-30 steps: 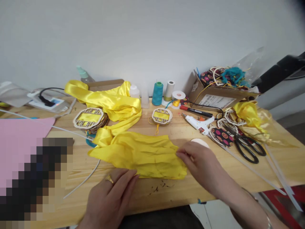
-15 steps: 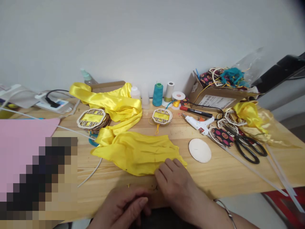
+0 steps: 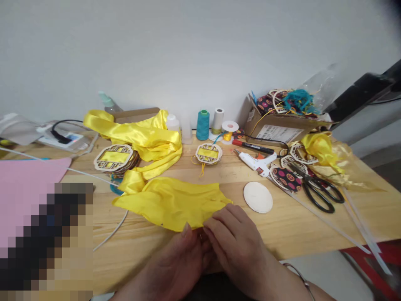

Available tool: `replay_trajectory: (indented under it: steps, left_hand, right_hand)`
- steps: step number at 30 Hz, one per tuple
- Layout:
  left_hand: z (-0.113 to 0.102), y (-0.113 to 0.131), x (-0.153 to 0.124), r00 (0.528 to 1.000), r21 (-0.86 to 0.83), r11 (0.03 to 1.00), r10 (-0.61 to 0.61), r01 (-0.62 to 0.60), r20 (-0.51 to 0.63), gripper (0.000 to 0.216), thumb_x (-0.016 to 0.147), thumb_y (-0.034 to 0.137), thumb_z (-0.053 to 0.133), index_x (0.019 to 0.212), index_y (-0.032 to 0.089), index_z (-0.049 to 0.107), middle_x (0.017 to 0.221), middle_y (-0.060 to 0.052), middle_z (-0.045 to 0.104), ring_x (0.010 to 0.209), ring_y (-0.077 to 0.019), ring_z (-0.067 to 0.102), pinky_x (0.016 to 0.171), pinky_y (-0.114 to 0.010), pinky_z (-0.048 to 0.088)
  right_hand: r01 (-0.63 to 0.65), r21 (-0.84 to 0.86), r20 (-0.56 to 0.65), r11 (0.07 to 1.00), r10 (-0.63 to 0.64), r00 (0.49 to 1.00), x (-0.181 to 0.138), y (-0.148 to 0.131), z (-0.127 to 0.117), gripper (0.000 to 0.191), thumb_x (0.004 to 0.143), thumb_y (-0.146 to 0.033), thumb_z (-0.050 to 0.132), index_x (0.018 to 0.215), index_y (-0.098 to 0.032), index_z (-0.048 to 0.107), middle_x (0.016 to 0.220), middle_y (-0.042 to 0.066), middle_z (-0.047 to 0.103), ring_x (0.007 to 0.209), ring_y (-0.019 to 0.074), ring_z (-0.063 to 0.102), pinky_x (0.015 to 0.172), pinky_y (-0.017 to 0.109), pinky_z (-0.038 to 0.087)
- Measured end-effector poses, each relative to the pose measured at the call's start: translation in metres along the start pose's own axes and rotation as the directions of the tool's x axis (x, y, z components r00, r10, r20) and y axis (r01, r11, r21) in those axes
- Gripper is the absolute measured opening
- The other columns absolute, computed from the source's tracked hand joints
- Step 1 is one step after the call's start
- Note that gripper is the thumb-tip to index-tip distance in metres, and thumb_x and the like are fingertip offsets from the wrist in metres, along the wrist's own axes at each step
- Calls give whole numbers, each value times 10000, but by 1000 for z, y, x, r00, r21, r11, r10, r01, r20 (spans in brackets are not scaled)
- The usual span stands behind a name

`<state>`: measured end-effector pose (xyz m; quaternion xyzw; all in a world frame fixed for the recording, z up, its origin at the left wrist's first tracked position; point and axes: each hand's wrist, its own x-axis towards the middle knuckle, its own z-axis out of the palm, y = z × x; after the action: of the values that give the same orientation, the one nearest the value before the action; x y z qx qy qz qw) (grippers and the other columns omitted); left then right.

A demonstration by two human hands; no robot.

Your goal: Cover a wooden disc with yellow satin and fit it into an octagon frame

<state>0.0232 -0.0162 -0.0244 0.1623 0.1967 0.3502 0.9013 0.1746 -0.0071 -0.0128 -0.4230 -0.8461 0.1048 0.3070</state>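
Note:
A folded piece of yellow satin cloth (image 3: 169,200) lies on the wooden table (image 3: 297,230) in front of me, joined to a long yellow ribbon (image 3: 140,136) running back left. My left hand (image 3: 178,263) and my right hand (image 3: 234,242) meet at the cloth's near edge, fingers pressed together and pinching the fabric there. A plain round wooden disc (image 3: 257,197) lies just right of the cloth.
A pink sheet (image 3: 28,184) covers the left side. Carved wooden frames (image 3: 114,156), another small frame (image 3: 208,153), thread spools (image 3: 203,124), a glue gun (image 3: 255,160), black scissors (image 3: 319,192), and a cardboard box (image 3: 278,125) of scraps crowd the back and right.
My right hand left the cloth's right corner, uncovering the disc, and came to the near edge. My left hand drew back, then rose to join it at the edge.

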Motion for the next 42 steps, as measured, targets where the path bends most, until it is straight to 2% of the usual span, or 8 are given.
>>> replay_trajectory:
  steps: [12,19,25,27,30,33,37,42]
  left_hand:
    - [6,14,22,938,-362,917,34,-167,-346,491,941,326,361,1378,107,407,1268,-128,620,1282,-267,459,1129,-442,235]
    - [1,15,21,910,-313,927,67,-208,-408,562,917,317,425,1437,130,318,1283,-131,614,1279,-290,462,1139,-484,212]
    - [-6,11,18,931,-256,927,190,-275,-311,540,924,188,403,1453,220,300,1314,-71,599,1292,-238,450,1154,-434,205]
    - [-8,11,17,932,-279,915,206,-291,-297,537,926,213,409,1452,242,304,1329,-53,587,1286,-235,456,1155,-418,213]
    - [-10,10,17,922,-282,903,237,-325,-306,543,930,210,406,1456,271,288,1343,-30,575,1282,-223,461,1158,-403,218]
    - [-11,9,18,919,-268,899,268,-346,-289,547,933,194,399,1459,284,276,1338,-19,580,1263,-206,484,1158,-381,223]
    - [-12,8,18,911,-235,902,289,-362,-294,557,927,181,415,1458,277,280,1338,-21,581,1265,-206,482,1160,-381,221]
    - [-9,8,19,893,-185,911,292,-369,-341,571,906,152,456,1445,274,313,1358,-34,562,1280,-229,464,1151,-416,242]
  right_hand:
    - [98,73,14,993,-99,995,-14,3,-2,115,889,-152,531,823,-138,624,742,57,625,710,180,487,631,322,389]
    - [91,98,0,991,-91,996,-21,13,-15,106,872,-147,543,786,-147,604,696,48,614,684,174,492,624,318,386]
    - [-129,-147,-186,981,101,977,-26,58,-58,129,869,-112,528,767,-140,601,726,71,617,688,166,544,641,298,423]
    - [-258,-370,-249,892,173,953,-30,79,-77,173,886,-203,534,740,-150,611,695,66,625,647,175,558,617,299,430]
    - [-484,-662,-325,572,363,873,-41,110,-105,250,894,-296,506,744,-150,642,730,105,664,695,253,607,606,337,442]
    - [-462,-806,-170,370,603,779,-56,137,-124,206,874,-213,474,910,-101,643,886,166,676,865,314,613,761,388,457]
    - [-452,-834,-74,318,746,662,-72,163,-130,259,861,-150,399,994,-60,602,933,209,668,872,310,620,764,380,462]
    - [-462,-827,-69,320,758,649,-80,183,-128,216,822,-164,419,913,-92,602,858,215,657,786,314,625,646,374,454]
